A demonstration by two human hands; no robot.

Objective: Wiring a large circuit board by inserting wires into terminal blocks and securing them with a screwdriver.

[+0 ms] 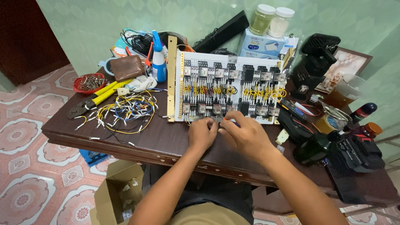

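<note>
Near the bench's (137, 141) front edge, the relay board's (229, 89) lower rim is steadied by the curled left hand (201, 134), while an orange-handled tool (230, 121) is pinched in the right hand (246, 135), so its tip meets the terminals.

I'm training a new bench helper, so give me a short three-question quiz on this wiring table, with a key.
1. True or false: both hands work at the near edge of the white perforated board packed with relays and yellow wires.
2. What lies left of that board? A) a loose pile of yellow, blue and white wire pieces B) a soldering iron C) a laptop
3. Which hand holds a slim orange-tipped tool?

Key
1. True: the left hand and right hand meet there.
2. A: the wire pile, near the yellow-handled crimping pliers.
3. The right hand; the tool is mostly hidden.
</note>
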